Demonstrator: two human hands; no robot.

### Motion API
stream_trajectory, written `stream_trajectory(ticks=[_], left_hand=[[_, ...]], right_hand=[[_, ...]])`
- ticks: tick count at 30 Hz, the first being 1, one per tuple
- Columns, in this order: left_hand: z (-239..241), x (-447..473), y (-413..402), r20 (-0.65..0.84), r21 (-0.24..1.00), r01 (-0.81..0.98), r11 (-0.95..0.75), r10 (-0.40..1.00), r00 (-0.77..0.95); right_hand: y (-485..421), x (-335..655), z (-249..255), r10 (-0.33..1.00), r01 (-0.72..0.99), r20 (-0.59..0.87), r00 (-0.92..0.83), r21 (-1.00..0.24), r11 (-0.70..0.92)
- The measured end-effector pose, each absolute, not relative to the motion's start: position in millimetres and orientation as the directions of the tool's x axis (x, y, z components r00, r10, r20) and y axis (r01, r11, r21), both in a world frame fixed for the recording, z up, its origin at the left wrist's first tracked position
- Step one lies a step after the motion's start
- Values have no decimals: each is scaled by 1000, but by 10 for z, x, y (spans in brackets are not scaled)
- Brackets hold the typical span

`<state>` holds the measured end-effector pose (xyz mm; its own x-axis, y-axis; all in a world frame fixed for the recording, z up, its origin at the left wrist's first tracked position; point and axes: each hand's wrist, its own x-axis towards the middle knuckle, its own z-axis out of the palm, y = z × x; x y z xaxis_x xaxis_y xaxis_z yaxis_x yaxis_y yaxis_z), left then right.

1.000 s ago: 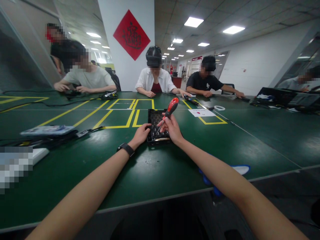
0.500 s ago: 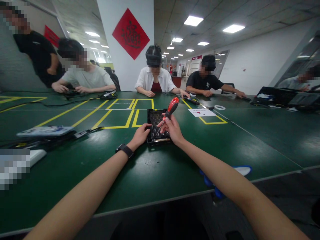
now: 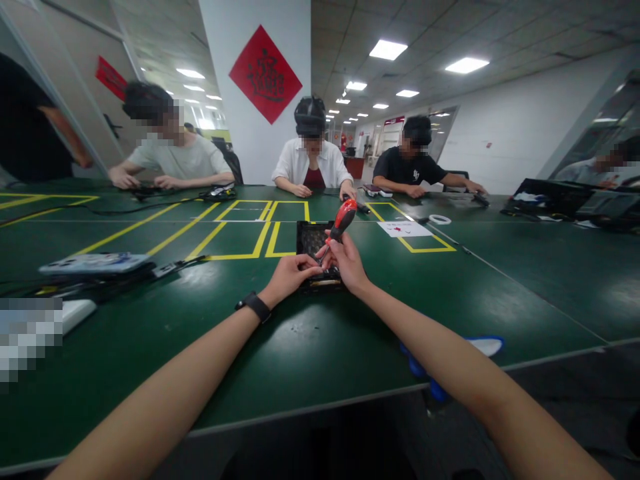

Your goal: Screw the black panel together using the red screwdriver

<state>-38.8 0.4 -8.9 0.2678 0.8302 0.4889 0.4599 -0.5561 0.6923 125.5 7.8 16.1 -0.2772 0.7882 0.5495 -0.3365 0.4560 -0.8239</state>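
Observation:
A red-and-black screwdriver [image 3: 344, 219] is tilted in my right hand [image 3: 349, 264], its handle up and its thin shaft pointing down to the left. Below it an open black case [image 3: 311, 237] with small slots lies on the green table [image 3: 280, 373]. My left hand [image 3: 290, 275] reaches over the case's near left part, thumb and fingers pinched at the lower end of the shaft. What lies between those fingertips is hidden. The wrist of my right hand is over the case's right side.
A light blue box-like item [image 3: 93, 263] lies on cables at left. At right are a white paper sheet [image 3: 407, 229], a white ring [image 3: 439, 219] and a blue-edged white item [image 3: 485, 345] partly behind my forearm. Several people sit across the table; one person's hand [image 3: 347, 191] is beyond the case.
My left hand has moved from the case's left edge inward to the screwdriver's lower end, and its fingers have closed. My right hand still holds the screwdriver, nearly in place.

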Motion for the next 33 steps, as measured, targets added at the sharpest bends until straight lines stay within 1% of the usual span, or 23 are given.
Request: stream_trajectory(ticks=[4, 7, 10, 16, 20, 27, 30, 33], left_hand=[[-87, -416, 13, 541, 590, 513, -623, 777, 321], [-76, -425, 8, 542, 565, 522, -639, 764, 349], [-79, -412, -2, 546, 582, 503, -639, 765, 341], [-91, -382, -6, 514, 654, 473, -591, 805, 295], [-80, -397, 0, 525, 624, 505, -597, 799, 295], [-70, -415, -6, 547, 587, 504, -633, 770, 329], [-80, -398, -1, 548, 603, 500, -622, 778, 308], [-90, -377, 7, 531, 645, 478, -596, 800, 281]], right_hand=[[59, 1248, 181, 794, -346, 542, -275, -826, 444], [69, 1246, 176, 810, -365, 513, -284, -839, 404], [97, 1248, 152, 815, -362, 505, -285, -844, 396], [108, 1254, 130, 796, -319, 544, -266, -829, 460], [95, 1255, 147, 796, -316, 542, -270, -831, 458], [102, 1262, 156, 814, -347, 486, -317, -858, 378], [106, 1265, 150, 807, -344, 498, -318, -853, 391], [99, 1267, 153, 797, -335, 523, -302, -841, 426]])
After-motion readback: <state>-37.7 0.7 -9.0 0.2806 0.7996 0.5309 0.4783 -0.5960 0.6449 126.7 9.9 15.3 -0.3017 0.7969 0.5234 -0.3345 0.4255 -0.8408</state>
